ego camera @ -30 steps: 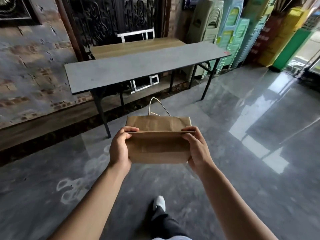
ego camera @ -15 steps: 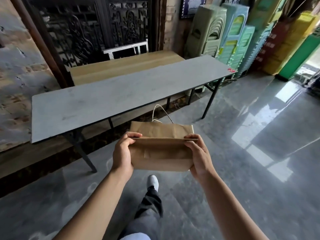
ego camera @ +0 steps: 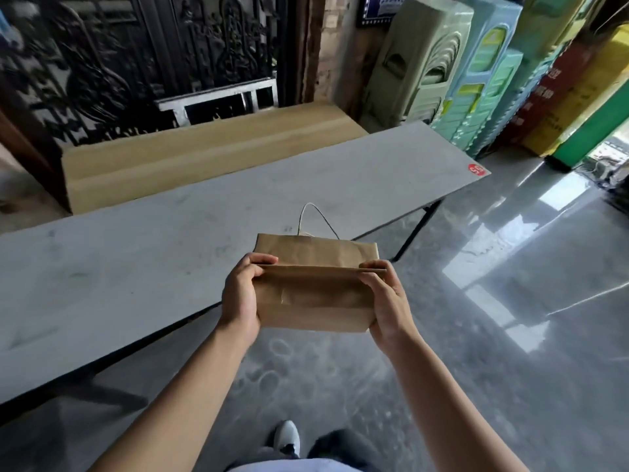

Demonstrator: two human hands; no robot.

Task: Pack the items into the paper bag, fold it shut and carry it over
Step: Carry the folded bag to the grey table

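Now the grey table (ego camera: pixel 143 274) fills far more of the view than half a second ago, its near edge passing just under the paper bag (ego camera: pixel 315 296); the bag's position between the hands is unchanged. Left hand (ego camera: pixel 242 296) and right hand (ego camera: pixel 386 303) clamp the bag's two ends, thumbs over the folded top edge, fingers curled closed beneath. Both arms extend forward, elbows low. Bag is held in the air, top folded down, string handle (ego camera: pixel 315 218) standing up behind. One shoe (ego camera: pixel 287 437) shows on the glossy floor (ego camera: pixel 510 335).
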